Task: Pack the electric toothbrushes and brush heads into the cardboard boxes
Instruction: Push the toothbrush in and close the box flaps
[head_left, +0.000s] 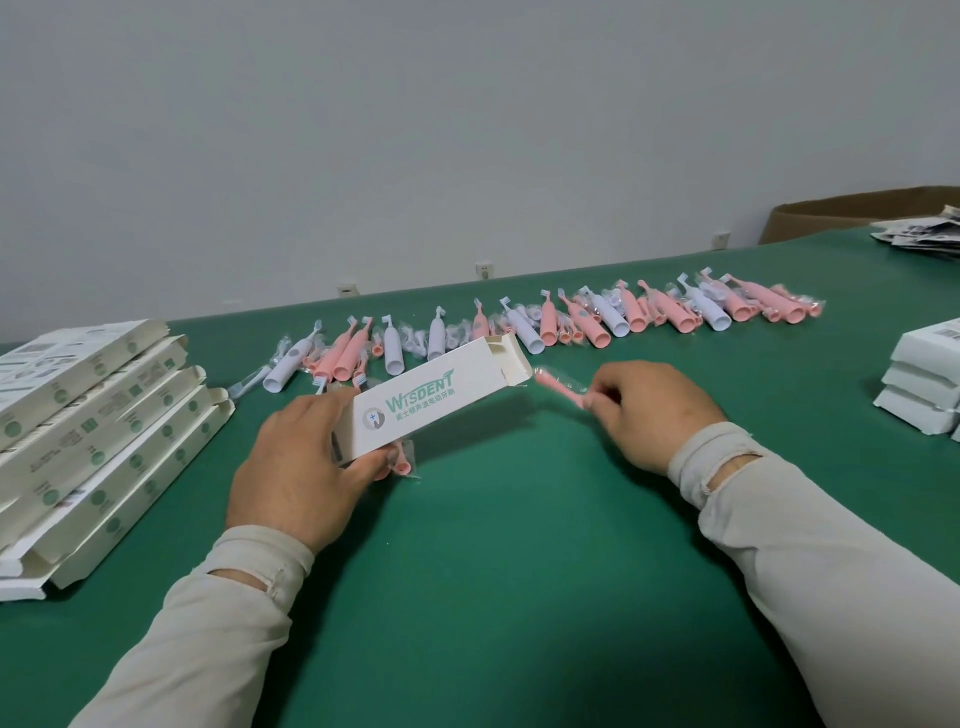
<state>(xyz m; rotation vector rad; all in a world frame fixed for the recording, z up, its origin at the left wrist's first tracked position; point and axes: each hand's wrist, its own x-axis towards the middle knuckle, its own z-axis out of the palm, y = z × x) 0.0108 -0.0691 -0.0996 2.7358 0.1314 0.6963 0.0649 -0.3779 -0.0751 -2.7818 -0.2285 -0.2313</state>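
Observation:
My left hand (296, 462) grips a white cardboard box (431, 397) printed with green lettering, its far end flaps open toward the right. Under that hand and box a second pink brush head in clear wrap (401, 461) pokes out. My right hand (649, 410) pinches a pink brush head in a clear wrapper (558, 387), its tip just right of the box's open end. A long row of pink and white electric toothbrushes with wrapped brush heads (545, 322) lies across the green table behind the hands.
Flat unfolded white boxes (98, 431) are stacked at the left on the green table (493, 571). More white boxes (924, 389) are stacked at the right edge. Leaflets (924, 234) and a large brown carton (841, 210) sit at the far right.

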